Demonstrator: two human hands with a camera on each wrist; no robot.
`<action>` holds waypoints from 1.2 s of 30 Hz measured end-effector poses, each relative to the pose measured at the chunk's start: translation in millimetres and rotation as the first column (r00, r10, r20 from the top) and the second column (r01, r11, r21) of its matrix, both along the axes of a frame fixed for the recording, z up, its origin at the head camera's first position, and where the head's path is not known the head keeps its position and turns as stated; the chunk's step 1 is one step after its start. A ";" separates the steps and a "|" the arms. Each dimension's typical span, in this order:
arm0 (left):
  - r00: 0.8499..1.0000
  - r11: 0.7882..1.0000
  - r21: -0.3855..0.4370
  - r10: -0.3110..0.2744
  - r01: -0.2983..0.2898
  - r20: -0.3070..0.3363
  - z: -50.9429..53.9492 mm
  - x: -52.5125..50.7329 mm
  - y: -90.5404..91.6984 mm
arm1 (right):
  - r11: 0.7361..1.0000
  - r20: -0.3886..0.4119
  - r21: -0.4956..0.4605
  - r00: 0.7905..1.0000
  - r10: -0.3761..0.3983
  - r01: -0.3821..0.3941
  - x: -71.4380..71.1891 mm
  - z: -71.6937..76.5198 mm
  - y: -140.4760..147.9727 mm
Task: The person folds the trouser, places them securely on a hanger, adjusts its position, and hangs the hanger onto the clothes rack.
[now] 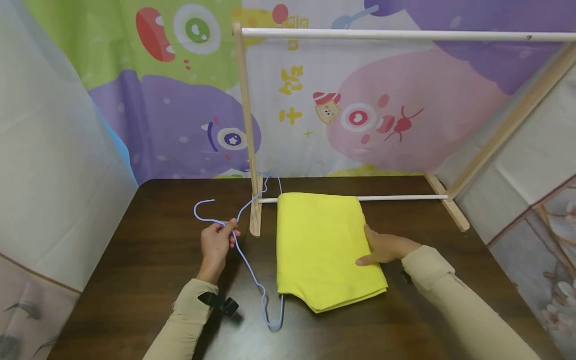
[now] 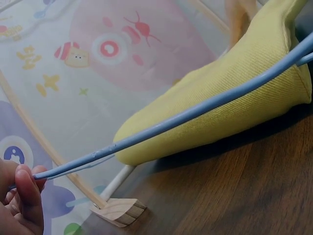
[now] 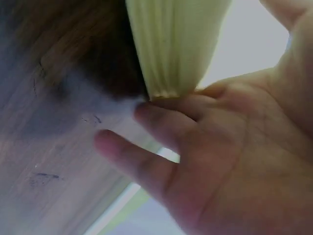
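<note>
A folded yellow garment [image 1: 324, 245] lies draped over the long bar of a thin blue hanger [image 1: 247, 262]. That bar is hidden inside the fold; the hanger's ends and hook show on the left. My left hand [image 1: 218, 243] pinches the hanger near its neck, between thumb and fingers. In the left wrist view, one arm of the hanger [image 2: 186, 115] crosses in front of the garment [image 2: 215, 103]. At the garment's right edge is my right hand [image 1: 382, 246], its thumb laid on top. The right wrist view shows straight, spread fingers [image 3: 142, 169], with fingertips touching the cloth [image 3: 171, 49].
Behind the garment stands a wooden rack with a white top rail [image 1: 387, 34] and a low white crossbar [image 1: 405, 198]. Its left foot [image 1: 255, 220] is close to the hanger. A brown table [image 1: 135, 280] lies below, with a printed cartoon curtain [image 1: 180, 115] behind.
</note>
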State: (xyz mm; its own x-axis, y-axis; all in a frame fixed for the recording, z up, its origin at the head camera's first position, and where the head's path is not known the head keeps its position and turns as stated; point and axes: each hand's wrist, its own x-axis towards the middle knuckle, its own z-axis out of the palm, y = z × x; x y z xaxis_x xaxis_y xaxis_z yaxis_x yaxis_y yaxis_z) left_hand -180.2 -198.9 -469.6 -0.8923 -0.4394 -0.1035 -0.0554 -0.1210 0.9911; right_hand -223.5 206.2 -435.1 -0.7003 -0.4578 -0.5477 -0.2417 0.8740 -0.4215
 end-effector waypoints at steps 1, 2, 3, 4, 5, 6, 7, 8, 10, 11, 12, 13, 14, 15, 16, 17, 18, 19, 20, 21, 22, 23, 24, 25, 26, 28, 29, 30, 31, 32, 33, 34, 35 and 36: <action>1.000 1.000 0.000 0.000 0.000 -0.002 0.3 -0.1 -0.1 | 1.000 0.017 0.010 1.000 0.002 -0.002 3.2 2.5 0.9; 1.000 1.000 0.001 0.000 0.000 -0.004 0.4 -0.2 -0.2 | 1.000 0.027 0.030 1.000 0.004 -0.005 6.3 4.8 1.3; 1.000 1.000 0.000 -0.001 0.001 -0.004 0.4 -0.5 -0.3 | 0.998 0.031 0.054 0.999 0.008 -0.010 9.4 6.9 1.4; 1.000 1.000 0.000 -0.003 0.003 -0.002 0.4 -0.6 -0.4 | 0.997 0.033 0.075 0.999 0.009 -0.012 12.0 8.5 1.5; 1.000 1.000 0.001 -0.003 0.003 -0.001 0.4 -0.6 -0.3 | 0.995 0.031 0.097 0.999 0.014 -0.017 14.4 9.4 1.5; 1.000 1.000 0.001 -0.004 0.004 0.000 0.3 -0.7 -0.2 | 0.993 0.023 0.119 1.000 0.018 -0.021 16.5 9.8 1.6; 1.000 1.000 0.001 -0.006 0.006 0.002 0.0 -0.5 -0.2 | 0.989 0.015 0.146 1.000 0.017 -0.019 18.3 10.2 1.3; 1.000 1.000 0.001 -0.008 0.008 0.005 -0.4 -0.3 -0.1 | 0.988 0.007 0.155 1.000 0.019 -0.020 19.9 9.8 1.1; 1.000 1.000 -0.003 -0.011 0.011 0.009 -0.8 0.2 0.1 | 0.988 -0.011 0.150 1.000 0.025 -0.023 21.9 8.5 1.6; 1.000 1.000 -0.003 -0.012 0.012 0.009 -0.8 0.4 0.3 | 0.990 -0.022 0.138 0.999 0.028 -0.024 22.5 8.0 2.0; 1.000 1.000 -0.003 -0.012 0.012 0.010 -0.7 0.6 0.5 | 0.991 -0.035 0.129 0.999 0.029 -0.025 22.7 7.8 2.4; 1.000 1.000 -0.002 -0.010 0.010 0.010 -0.5 0.9 0.7 | 0.993 -0.046 0.116 0.999 0.029 -0.024 22.6 7.7 3.0; 1.000 1.000 -0.001 -0.006 0.006 0.009 -0.1 1.2 0.9 | 0.994 -0.057 0.103 0.998 0.031 -0.025 22.4 8.0 3.7; 1.000 1.000 -0.003 -0.003 0.003 0.007 0.3 1.3 1.2 | 0.996 -0.063 0.087 0.998 0.023 -0.018 21.8 8.3 4.3; 1.000 1.000 -0.004 0.000 0.000 0.003 1.0 1.3 1.6 | 0.997 -0.074 0.074 0.997 0.020 -0.014 20.9 8.6 4.8; 1.000 1.000 -0.003 0.003 -0.003 -0.001 1.7 1.2 2.0 | 0.998 -0.087 0.062 0.996 0.012 -0.007 19.9 8.9 5.1; 1.000 1.000 -0.006 0.005 -0.005 -0.004 2.5 1.1 2.3 | 0.999 -0.099 0.052 0.995 -0.002 0.007 18.5 9.0 5.3; 1.000 1.000 -0.009 0.005 -0.005 -0.007 3.3 0.8 2.7 | 0.999 -0.112 0.038 0.994 -0.018 0.022 17.2 9.5 5.2; 1.000 1.000 -0.011 0.005 -0.005 -0.010 4.2 0.5 3.1 | 0.999 -0.126 0.025 0.991 -0.036 0.039 15.8 10.1 4.7; 1.000 1.000 -0.014 0.001 -0.001 -0.011 5.3 0.1 3.4 | 0.999 -0.145 0.011 0.988 -0.051 0.053 14.4 10.6 4.0; 1.000 1.000 -0.015 -0.004 0.004 -0.010 6.4 -0.2 3.6 | 0.998 -0.171 0.000 0.983 -0.062 0.063 12.8 11.7 2.8; 1.000 1.000 -0.018 -0.011 0.011 -0.007 7.5 -0.4 3.6 | 0.997 -0.195 -0.015 0.978 -0.075 0.074 11.4 13.4 1.3; 1.000 1.000 -0.020 -0.023 0.022 -0.006 8.6 -0.6 3.4 | 0.996 -0.217 -0.028 0.973 -0.084 0.080 9.7 15.1 -0.6; 0.999 0.999 -0.020 -0.034 0.034 -0.005 9.9 -0.8 3.0 | 0.996 -0.243 -0.040 0.966 -0.085 0.078 8.3 17.0 -3.0; 0.999 0.999 -0.020 -0.049 0.049 -0.006 11.2 -0.8 2.3 | 0.996 -0.265 -0.051 0.961 -0.084 0.073 6.8 18.8 -5.5; 0.997 0.997 -0.023 -0.079 0.079 -0.009 13.9 -1.0 0.7 | 0.996 -0.307 -0.072 0.949 -0.072 0.052 3.9 22.7 -11.3; 0.996 0.995 -0.022 -0.093 0.093 -0.013 15.4 -1.1 -0.1 | 0.996 -0.326 -0.081 0.944 -0.059 0.034 2.9 24.1 -14.5; 0.994 0.994 -0.018 -0.107 0.106 -0.017 16.8 -1.3 -0.9 | 0.996 -0.339 -0.086 0.939 -0.052 0.024 1.9 24.8 -17.9; 0.993 0.993 -0.015 -0.117 0.117 -0.019 18.2 -1.5 -1.6 | 0.996 -0.348 -0.090 0.937 -0.043 0.012 1.2 26.0 -21.5; 0.992 0.992 -0.013 -0.125 0.125 -0.018 19.5 -1.6 -2.1 | 0.995 -0.348 -0.096 0.937 -0.035 0.002 0.5 26.8 -25.1; 0.991 0.991 -0.013 -0.132 0.131 -0.017 20.7 -1.8 -2.6 | 0.994 -0.350 -0.105 0.936 -0.030 -0.007 -0.1 27.5 -28.6; 0.991 0.991 -0.012 -0.137 0.136 -0.014 21.7 -1.9 -2.9 | 0.994 -0.353 -0.107 0.935 -0.021 -0.018 -0.5 28.4 -32.5; 0.990 0.990 -0.011 -0.143 0.143 -0.013 22.8 -2.1 -3.1 | 0.994 -0.349 -0.108 0.937 -0.019 -0.020 -1.1 28.6 -36.5; 0.989 0.989 -0.012 -0.146 0.146 -0.009 23.6 -2.2 -3.2 | 0.994 -0.342 -0.111 0.939 -0.022 -0.017 -1.5 29.4 -40.2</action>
State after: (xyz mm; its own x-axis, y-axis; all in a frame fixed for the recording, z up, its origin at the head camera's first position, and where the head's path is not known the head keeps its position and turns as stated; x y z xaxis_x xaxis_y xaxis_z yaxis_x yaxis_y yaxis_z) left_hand -182.4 -202.1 -446.0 -0.9480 -0.3052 -0.0902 -0.0618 -0.1015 0.9929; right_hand -225.0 166.0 -405.7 -0.8376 -0.4997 -0.2206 -0.3864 0.8275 -0.4073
